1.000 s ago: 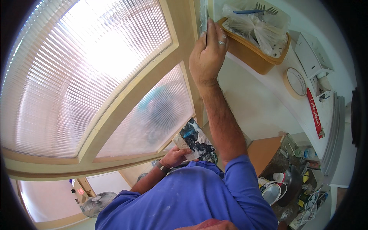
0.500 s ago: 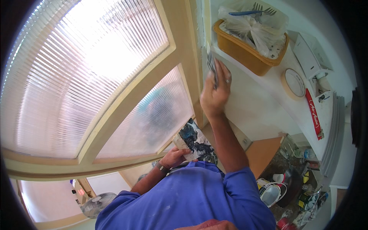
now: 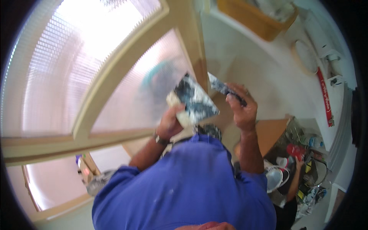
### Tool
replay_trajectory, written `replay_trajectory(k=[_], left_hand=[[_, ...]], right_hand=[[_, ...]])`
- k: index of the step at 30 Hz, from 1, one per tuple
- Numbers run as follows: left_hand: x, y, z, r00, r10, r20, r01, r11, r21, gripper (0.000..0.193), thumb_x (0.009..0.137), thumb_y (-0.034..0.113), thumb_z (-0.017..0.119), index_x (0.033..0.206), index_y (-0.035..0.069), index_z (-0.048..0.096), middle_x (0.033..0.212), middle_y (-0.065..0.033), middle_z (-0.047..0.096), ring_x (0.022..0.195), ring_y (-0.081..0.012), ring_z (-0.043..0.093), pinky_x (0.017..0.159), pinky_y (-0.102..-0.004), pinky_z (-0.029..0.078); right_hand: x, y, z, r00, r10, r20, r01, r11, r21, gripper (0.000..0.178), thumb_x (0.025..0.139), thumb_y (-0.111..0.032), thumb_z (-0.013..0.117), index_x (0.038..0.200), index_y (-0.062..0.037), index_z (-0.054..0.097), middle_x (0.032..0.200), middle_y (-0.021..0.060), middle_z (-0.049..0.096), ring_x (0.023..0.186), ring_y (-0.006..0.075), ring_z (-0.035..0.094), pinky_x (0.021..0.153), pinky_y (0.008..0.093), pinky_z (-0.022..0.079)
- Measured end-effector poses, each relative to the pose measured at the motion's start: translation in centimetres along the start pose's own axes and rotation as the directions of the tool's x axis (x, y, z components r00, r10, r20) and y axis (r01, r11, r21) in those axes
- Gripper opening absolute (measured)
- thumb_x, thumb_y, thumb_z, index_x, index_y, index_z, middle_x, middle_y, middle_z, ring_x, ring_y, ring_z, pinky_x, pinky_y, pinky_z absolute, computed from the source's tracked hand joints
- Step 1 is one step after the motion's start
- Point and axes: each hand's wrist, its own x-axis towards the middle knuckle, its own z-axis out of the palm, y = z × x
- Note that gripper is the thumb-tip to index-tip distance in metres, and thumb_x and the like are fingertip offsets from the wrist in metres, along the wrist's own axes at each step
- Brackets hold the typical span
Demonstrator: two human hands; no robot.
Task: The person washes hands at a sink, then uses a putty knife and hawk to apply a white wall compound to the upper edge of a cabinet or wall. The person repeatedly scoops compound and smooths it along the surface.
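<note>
My left hand (image 3: pixel 170 122) is closed on the pale edge of a flat palette board (image 3: pixel 194 100), smeared with white and dark patches. The board is tilted in front of my chest. My right hand (image 3: pixel 244 109) grips a putty knife (image 3: pixel 217 84) by its dark handle. Its blade, streaked white and dark, points left toward the board, with a small gap between them. My right fingers are partly blurred.
A wooden door frame (image 3: pixel 119 46) with ribbed translucent panels stands at the left. On the curved white shelf at right are a yellow-brown tub (image 3: pixel 264 25), a tape roll (image 3: pixel 305 56) and a red strip (image 3: pixel 325 96). Below, a co-worker's hand (image 3: pixel 299 164) touches a red object near a white bucket (image 3: pixel 274 180).
My right hand with the putty knife has come down and right from the wall edge beside the door. My left hand has raised the palette board. A co-worker's arm has appeared at lower right.
</note>
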Motion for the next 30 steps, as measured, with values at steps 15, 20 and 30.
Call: replay_trajectory(k=[15, 20, 30], left_hand=[[0.2, 0.0, 2.3, 0.998, 0.061, -0.006, -0.061, 0.998, 0.023, 0.046, 0.087, 0.011, 0.048, 0.129, -0.002, 0.037, 0.126, -0.0149, 0.050, 0.115, -0.0283, 0.051, 0.100, -0.0432, 0.038], [0.3, 0.2, 2.8, 0.995, 0.099, 0.007, -0.100, 0.991, 0.090, 0.055, 0.083, 0.016, 0.054, 0.131, -0.001, 0.034, 0.124, -0.0161, 0.050, 0.112, -0.0304, 0.052, 0.098, -0.0457, 0.040], [-1.4, -1.0, -0.3, 1.000, -0.023, 0.002, 0.023, 0.999, 0.031, 0.044, 0.085, 0.010, 0.049, 0.128, 0.002, 0.041, 0.121, -0.0117, 0.052, 0.111, -0.0257, 0.053, 0.097, -0.0426, 0.041]], right_hand=[[-2.5, 3.0, -1.4, 0.911, -0.274, 0.307, 0.405, 0.730, -0.551, 0.054, 0.060, 0.006, 0.060, 0.111, -0.0097, 0.062, 0.112, 0.0072, 0.055, 0.101, 0.0287, 0.052, 0.084, 0.0381, 0.045], [0.2, 3.0, -0.8, 0.989, -0.148, -0.015, 0.131, 0.914, -0.383, 0.028, 0.081, 0.002, 0.054, 0.108, -0.0024, 0.061, 0.101, 0.0115, 0.059, 0.090, 0.0242, 0.056, 0.080, 0.0326, 0.046], [9.0, -1.7, 1.3, 0.938, 0.327, -0.114, -0.254, 0.875, 0.413, 0.025, 0.087, -0.013, 0.054, 0.105, 0.0035, 0.058, 0.087, 0.0045, 0.062, 0.077, 0.0109, 0.058, 0.068, 0.0266, 0.049]])
